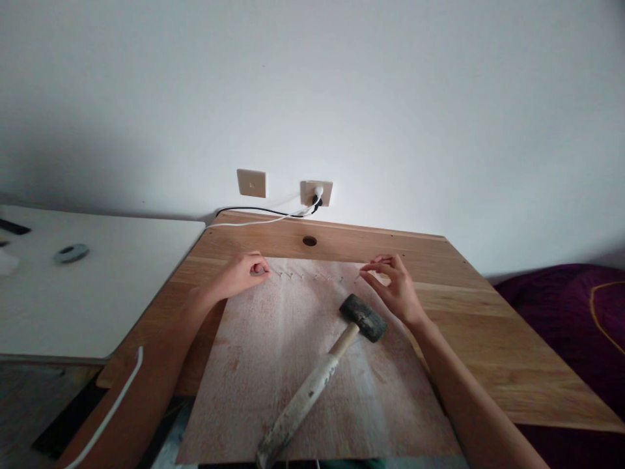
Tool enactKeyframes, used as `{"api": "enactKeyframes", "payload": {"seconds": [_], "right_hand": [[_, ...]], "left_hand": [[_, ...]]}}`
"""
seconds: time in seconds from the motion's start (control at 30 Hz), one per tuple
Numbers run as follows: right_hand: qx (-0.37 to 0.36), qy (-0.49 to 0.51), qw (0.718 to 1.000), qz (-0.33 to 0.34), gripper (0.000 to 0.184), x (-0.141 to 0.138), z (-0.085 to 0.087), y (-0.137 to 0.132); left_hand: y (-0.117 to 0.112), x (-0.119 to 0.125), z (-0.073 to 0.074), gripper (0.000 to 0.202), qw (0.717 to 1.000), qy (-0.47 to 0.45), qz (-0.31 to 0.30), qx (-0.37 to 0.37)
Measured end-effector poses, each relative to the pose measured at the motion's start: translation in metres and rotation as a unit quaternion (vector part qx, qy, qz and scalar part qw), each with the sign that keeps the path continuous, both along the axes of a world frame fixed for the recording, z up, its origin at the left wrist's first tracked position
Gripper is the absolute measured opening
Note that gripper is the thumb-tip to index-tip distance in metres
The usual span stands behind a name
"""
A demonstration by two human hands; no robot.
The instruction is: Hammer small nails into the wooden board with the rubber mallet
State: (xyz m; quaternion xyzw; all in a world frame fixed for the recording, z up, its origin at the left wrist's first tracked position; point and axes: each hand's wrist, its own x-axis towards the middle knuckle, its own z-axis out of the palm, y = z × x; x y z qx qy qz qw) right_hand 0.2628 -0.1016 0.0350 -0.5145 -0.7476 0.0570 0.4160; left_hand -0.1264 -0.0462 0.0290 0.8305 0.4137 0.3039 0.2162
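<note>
White wall (312, 85) is spanning the background, dimming at lower left. Two beige wall plates (252, 183) are sitting on it, the right one holding plugs (319, 191). Wooden table (469, 332) is standing below, beside a white tabletop (102, 293); purple fabric (547, 312) is bulging at right.

my left hand (243, 275) and right hand (396, 288) are both bare, with slim fingers (379, 268). just behind the fingers my wrists (417, 318) are narrow and uncovered; farther back my left forearm (170, 348) and right forearm (461, 384) are bare too, looking broader away from the fingertips. well behind my left fingers, a thin white cord (117, 402) crosses that forearm, worn or just hanging, i cannot tell.
</note>
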Motion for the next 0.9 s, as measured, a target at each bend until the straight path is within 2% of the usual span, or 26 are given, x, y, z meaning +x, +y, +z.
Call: {"api": "enactKeyframes", "payload": {"seconds": [0.2, 0.3, 0.37, 0.43, 0.57, 0.7, 0.8, 0.9], "right_hand": [[-0.061, -0.111, 0.983, 0.131, 0.019, -0.047, 0.04, -0.022], [-0.076, -0.168, 0.963, 0.195, 0.015, -0.071, 0.046, -0.029], [-0.078, -0.191, 0.957, 0.205, 0.015, -0.077, 0.045, -0.025], [-0.077, -0.2, 0.961, 0.176, 0.015, -0.074, 0.04, -0.015], [-0.086, -0.214, 0.97, 0.075, 0.012, -0.052, 0.029, 0.009], [-0.105, -0.266, 0.958, -0.001, 0.012, -0.042, 0.025, 0.018], [-0.135, -0.312, 0.94, -0.024, 0.02, -0.049, 0.027, 0.016], [-0.152, -0.332, 0.931, -0.024, 0.019, -0.059, 0.032, 0.015]], "left_hand": [[-0.001, 0.0, 0.001, 0.009, 1.0, 0.017, 0.014, 0.019], [-0.001, 0.001, -0.001, 0.008, 0.999, 0.021, 0.019, 0.03], [-0.001, 0.001, -0.002, 0.009, 0.999, 0.024, 0.021, 0.039], [-0.001, 0.001, -0.003, 0.01, 0.998, 0.026, 0.023, 0.047], [-0.002, 0.003, -0.002, 0.009, 0.998, 0.026, 0.024, 0.052], [-0.003, 0.005, 0.001, 0.01, 0.998, 0.033, 0.028, 0.051], [-0.004, 0.005, 0.003, 0.01, 0.997, 0.044, 0.034, 0.052], [-0.004, 0.004, 0.002, 0.01, 0.997, 0.047, 0.029, 0.048]]}}
